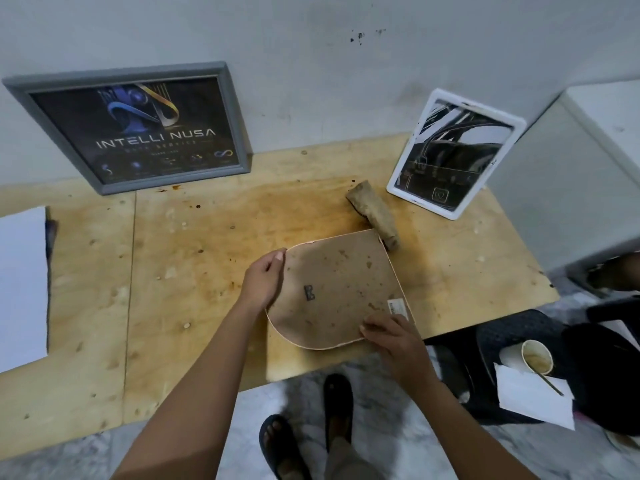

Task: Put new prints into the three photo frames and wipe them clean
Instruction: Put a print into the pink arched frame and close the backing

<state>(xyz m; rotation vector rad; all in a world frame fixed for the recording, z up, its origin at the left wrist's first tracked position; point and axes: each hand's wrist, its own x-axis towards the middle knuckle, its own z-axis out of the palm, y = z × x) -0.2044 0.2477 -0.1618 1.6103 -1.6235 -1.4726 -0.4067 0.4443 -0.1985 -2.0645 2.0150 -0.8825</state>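
Observation:
A photo frame (337, 289) lies face down on the plywood table (194, 265), its stained brown backing board up, with a small metal hanger at the middle and a white label near one corner. My left hand (265, 280) grips its left rounded edge. My right hand (391, 337) presses on its near right corner. A grey frame (138, 128) with a dark "INTELLI NUSA" print leans on the wall at the back left. A white frame (453, 154) with a dark print stands at the back right. A rolled brown cloth (374, 213) lies just beyond the face-down frame.
A white sheet (20, 289) lies at the table's left edge. A black chair (526, 362) to the right holds a paper cup (535, 356) and a white paper (533, 400). A grey cabinet (585, 181) stands at the right. My sandalled feet (311, 431) are under the table's front edge.

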